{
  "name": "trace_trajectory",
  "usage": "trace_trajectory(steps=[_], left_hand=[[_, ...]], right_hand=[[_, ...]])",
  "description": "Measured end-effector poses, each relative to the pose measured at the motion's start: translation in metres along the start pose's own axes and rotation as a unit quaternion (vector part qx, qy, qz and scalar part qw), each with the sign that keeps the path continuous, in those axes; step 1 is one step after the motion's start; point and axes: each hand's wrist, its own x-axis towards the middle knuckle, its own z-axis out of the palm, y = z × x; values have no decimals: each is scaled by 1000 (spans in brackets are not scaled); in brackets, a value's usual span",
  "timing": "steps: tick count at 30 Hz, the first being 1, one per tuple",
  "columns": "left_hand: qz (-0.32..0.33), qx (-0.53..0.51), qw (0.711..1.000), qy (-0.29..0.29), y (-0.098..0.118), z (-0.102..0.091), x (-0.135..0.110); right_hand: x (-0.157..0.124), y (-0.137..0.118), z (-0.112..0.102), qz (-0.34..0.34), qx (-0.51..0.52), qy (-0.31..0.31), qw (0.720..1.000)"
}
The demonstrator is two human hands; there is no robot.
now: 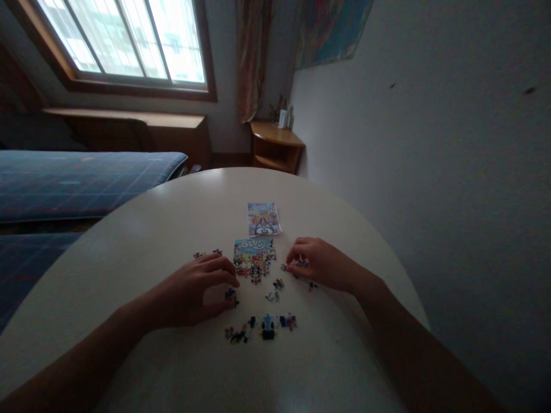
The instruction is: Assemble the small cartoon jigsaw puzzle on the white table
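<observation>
A partly joined jigsaw puzzle point(255, 258) lies flat on the table, its upper part showing blue lettering. To its left, my left hand point(200, 289) rests with thumb and fingers apart; small puzzle pieces point(231, 297) lie between them. My right hand point(312, 263) is at the puzzle's right, fingers curled and pinched at a small puzzle piece point(283, 267). More pieces lie partly hidden under that hand. Loose pieces point(272, 296) sit between the hands. Nearer to me is a joined strip of pieces point(267, 326) with a blue figure.
Beyond the puzzle lies a printed picture sheet point(263, 219) with similar lettering. The round white table point(206, 201) has a wall point(430, 189) close on its right. At the left is a bed with a plaid mattress point(86, 180); a wooden corner shelf point(275, 135) stands behind.
</observation>
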Motion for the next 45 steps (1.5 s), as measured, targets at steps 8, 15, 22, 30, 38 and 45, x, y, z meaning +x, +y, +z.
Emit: trace_trajectory(steps=[8,15,22,30,38,45], left_hand=[[-18,12,999,-31,-1,-7,-5],[-45,-24,999,-5,-15,-23,-12],[-37,-46,996,-64,8,-18,-5],[-44,-84,985,-142,45,-9,0],[-36,-106,982,-151,48,-10,0],[-36,-99,983,-151,51,-10,1]], right_hand=[[-3,-39,6,-39,2,-77,996],[-4,-34,5,-14,15,-83,996],[-4,-46,9,-20,2,-101,995],[-8,-41,1,4,4,-98,995],[-7,-49,6,-18,19,-97,995],[-5,-58,11,-46,17,-100,994]])
